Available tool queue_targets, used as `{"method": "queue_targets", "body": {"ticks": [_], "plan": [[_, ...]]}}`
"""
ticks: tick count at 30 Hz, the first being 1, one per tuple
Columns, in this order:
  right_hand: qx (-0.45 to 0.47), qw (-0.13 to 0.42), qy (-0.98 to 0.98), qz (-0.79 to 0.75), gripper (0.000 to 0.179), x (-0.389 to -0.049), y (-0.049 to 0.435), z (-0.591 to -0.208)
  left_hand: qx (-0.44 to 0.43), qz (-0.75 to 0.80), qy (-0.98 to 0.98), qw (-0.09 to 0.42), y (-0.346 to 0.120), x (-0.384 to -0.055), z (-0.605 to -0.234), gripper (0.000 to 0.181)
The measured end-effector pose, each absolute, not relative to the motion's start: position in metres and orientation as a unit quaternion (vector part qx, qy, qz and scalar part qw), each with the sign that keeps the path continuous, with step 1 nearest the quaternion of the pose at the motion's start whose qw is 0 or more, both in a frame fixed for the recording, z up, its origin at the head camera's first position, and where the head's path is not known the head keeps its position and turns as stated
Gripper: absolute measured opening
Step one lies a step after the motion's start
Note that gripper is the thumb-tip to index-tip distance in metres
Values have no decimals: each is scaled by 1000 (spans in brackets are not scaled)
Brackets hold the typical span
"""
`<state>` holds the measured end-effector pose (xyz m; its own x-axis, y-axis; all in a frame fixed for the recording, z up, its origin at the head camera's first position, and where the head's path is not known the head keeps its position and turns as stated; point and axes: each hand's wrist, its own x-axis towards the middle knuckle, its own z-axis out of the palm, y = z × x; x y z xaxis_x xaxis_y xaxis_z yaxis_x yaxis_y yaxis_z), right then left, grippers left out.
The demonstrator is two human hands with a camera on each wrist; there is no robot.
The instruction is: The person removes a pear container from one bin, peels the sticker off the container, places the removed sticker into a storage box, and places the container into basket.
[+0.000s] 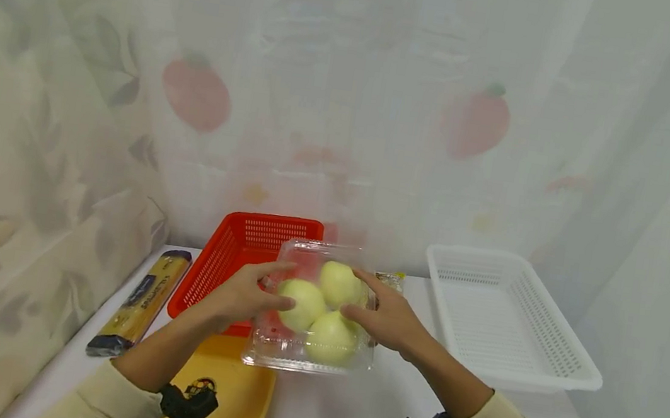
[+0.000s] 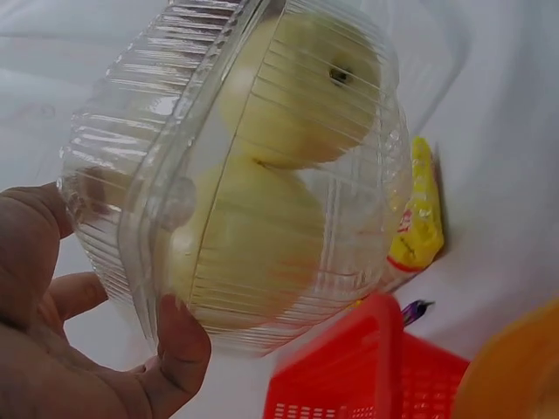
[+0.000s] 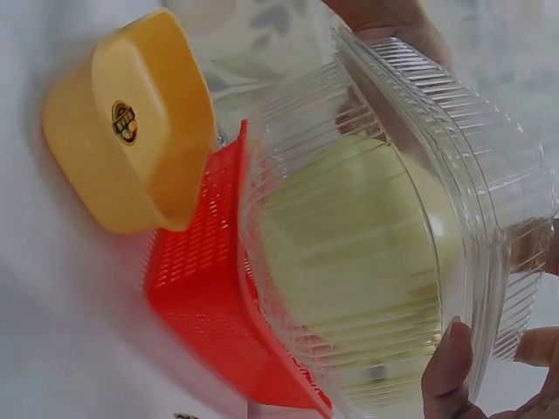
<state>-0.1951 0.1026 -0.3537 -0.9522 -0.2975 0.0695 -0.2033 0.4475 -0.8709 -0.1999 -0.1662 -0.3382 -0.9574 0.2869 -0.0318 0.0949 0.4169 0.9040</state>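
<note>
A clear plastic clamshell box (image 1: 309,365) is held up above the table between both hands. Through its ribbed walls show three round, pale yellow-green fruits (image 1: 300,306), which look like apples or pears. My left hand (image 1: 246,294) grips the box's left side, its thumb (image 2: 183,345) pressed on the ribbed wall and its fingers round the other face. On the opposite side my right hand (image 1: 387,318) holds the box in the same way, with the thumb (image 3: 450,371) at the rim. The lid is down over the fruits.
Behind the box stands a red basket (image 1: 226,251); a yellow-orange tub (image 1: 238,395) sits in front of it. A pack of spaghetti (image 1: 145,297) lies at the left, a white basket (image 1: 512,320) at the right. A yellow packet (image 2: 422,209) is partly hidden behind the box.
</note>
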Motion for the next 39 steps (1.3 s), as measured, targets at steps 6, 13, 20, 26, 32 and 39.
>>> {"method": "queue_targets", "body": {"ticks": [6,13,20,26,32,39], "plan": [[-148,23,856,-496,68,-204,84,-346,90,513,849,89,-182,-206,-330,65],[-162,26,853,-495,68,-214,66,-341,86,495,860,94,-201,-214,-325,67],[-170,52,845,-504,71,-229,46,-341,83,469,875,90,-220,-225,-321,71],[-182,51,842,-506,70,-243,33,-343,60,472,874,103,-230,-235,-319,70],[-163,69,844,-506,70,-257,14,-349,51,480,868,115,-246,-247,-323,71],[-162,58,852,-495,67,-275,-11,-356,19,491,864,111,-264,-261,-332,74]]}}
